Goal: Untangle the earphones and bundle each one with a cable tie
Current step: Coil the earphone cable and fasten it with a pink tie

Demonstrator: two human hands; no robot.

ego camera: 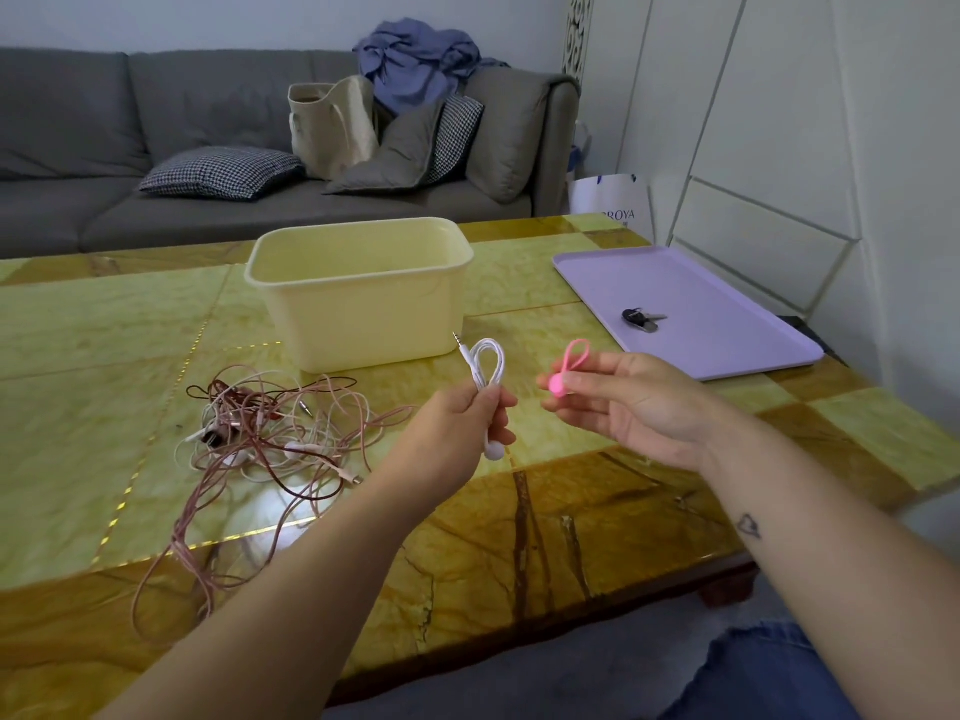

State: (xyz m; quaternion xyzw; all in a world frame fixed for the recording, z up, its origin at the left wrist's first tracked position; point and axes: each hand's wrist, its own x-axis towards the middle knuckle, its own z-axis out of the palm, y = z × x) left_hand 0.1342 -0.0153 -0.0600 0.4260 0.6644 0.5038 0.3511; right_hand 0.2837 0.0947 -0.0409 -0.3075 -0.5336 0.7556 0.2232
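White earphones (pixel 488 363), looped lengthwise toward twelve o'clock with plug toward eleven, are gripped by the left hand (pixel 457 428); at three o'clock the right hand (pixel 631 402) seemingly pinches a pink cable tie (pixel 557 385).

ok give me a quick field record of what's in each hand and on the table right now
left hand: grips the coiled white earphone
right hand: pinches the pink cable tie, not yet round the coil
still to sort: tangled earphones lying on the table
bin: cream bin, upright behind the tangle
tray: purple tray at the right, keys on it
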